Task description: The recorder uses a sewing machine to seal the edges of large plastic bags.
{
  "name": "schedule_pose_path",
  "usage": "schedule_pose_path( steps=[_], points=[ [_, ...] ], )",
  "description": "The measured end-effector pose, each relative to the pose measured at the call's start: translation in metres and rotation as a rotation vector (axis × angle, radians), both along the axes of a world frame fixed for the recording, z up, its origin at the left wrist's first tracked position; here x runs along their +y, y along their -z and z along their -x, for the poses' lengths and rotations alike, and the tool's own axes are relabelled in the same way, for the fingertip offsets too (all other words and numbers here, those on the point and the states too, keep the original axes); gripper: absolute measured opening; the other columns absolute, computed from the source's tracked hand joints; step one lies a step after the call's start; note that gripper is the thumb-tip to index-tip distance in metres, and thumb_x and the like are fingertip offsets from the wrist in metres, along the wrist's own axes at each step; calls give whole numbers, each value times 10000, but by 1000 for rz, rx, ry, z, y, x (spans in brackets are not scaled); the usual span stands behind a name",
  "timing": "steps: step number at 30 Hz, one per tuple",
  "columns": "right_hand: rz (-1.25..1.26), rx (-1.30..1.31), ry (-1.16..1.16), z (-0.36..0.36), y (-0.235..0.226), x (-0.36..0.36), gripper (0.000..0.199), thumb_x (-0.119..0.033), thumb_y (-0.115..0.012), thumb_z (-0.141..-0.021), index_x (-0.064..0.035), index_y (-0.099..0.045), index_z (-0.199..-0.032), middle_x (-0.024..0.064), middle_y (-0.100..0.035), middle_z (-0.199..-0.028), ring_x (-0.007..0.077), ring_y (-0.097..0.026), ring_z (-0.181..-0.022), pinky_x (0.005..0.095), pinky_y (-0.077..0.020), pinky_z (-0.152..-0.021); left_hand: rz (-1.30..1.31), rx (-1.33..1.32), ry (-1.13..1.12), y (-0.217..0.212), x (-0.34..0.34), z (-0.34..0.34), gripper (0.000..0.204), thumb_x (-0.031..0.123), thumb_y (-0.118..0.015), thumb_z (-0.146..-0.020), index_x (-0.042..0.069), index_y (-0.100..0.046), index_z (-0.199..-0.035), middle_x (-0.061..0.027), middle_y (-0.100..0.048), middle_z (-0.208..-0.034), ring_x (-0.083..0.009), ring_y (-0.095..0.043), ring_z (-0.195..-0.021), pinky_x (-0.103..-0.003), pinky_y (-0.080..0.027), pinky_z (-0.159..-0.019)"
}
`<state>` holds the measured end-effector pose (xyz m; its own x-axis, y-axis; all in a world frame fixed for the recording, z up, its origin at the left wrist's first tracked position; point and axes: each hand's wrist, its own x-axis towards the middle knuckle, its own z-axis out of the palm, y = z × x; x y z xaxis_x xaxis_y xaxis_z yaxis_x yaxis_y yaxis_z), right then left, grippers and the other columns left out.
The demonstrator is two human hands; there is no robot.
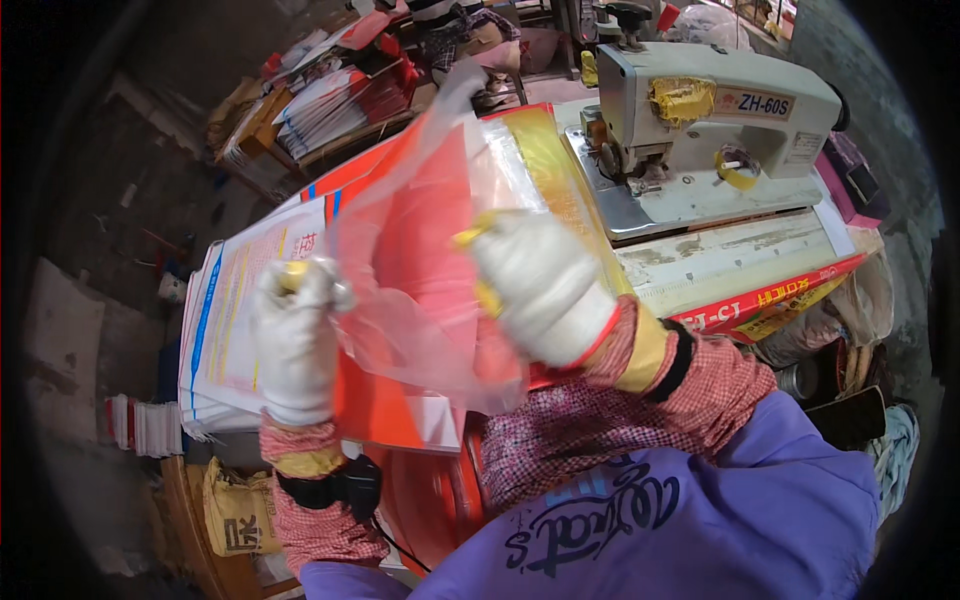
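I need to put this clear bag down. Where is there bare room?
Free: the pale bench strip in front of the sewing machine, and the white printed sheets left of the left hand. Crowded: the middle, where both hands hold the clear plastic bag over red sheets.

— Behind, to the right?
— Grey industrial sewing machine (715, 120) on a worn table (740, 255).
— Further back?
— Stacks of printed sheets (325, 105) on a bench.
— Lower left?
— Yellow sack (237, 515), beside white bundles (150, 428).

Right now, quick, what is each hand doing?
Left hand: closed, pinching the clear plastic bag.
Right hand: closed, gripping the same bag.
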<state>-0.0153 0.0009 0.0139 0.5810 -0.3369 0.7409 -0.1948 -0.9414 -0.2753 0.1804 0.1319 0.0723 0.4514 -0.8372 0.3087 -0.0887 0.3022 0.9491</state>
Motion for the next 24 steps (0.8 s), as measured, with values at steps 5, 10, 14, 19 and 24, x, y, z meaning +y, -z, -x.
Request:
schedule_pose_path(
  steps=[5,10,14,19,24],
  points=[
    [-68,235,-186,-80,-8,-30,243,-109,-562,-717,-87,-594,-957,101,-606,-939,300,-575,-853,357,-466,-745,-195,-158,-5,2,18,50,60,7,-519,-814,36,-476,-785,-49,-534,-685,-107,-504,-569,-231,-420,-534],
    [-686,93,222,-93,66,-113,231,-211,-460,-837,-74,-596,-964,123,-617,-863,266,-597,-828,337,-477,-718,-386,-389,-283,-50,103,55,101,-63,-582,-682,-12,-505,-724,-80,-551,-637,-133,-529,-514,-242,-436,-468],
    [-356,536,295,-84,75,-97,296,-210,-441,-849,-77,-541,-1093,118,-610,-958,245,-578,-950,313,-459,-793,-438,-723,-218,-110,131,29,57,5,-589,-663,-12,-538,-646,-82,-557,-649,-138,-531,-538,-246,-441,-497],
    [-1115,-132,-196,-75,33,-49,329,-218,-425,-888,-94,-455,-1191,81,-578,-1046,170,-526,-1033,286,-409,-844,-78,-834,-394,-208,46,16,230,141,-420,-910,-13,-500,-1062,-83,-567,-959,-137,-554,-855,-248,-433,-766],
    [-652,141,-98,-99,19,-44,319,-205,-416,-901,-110,-436,-1205,62,-572,-1018,163,-538,-988,282,-409,-817,-136,-1525,213,-165,-112,61,380,145,-687,-688,-12,-565,-1012,-92,-573,-916,-177,-545,-863,-295,-428,-782]
  ],
)
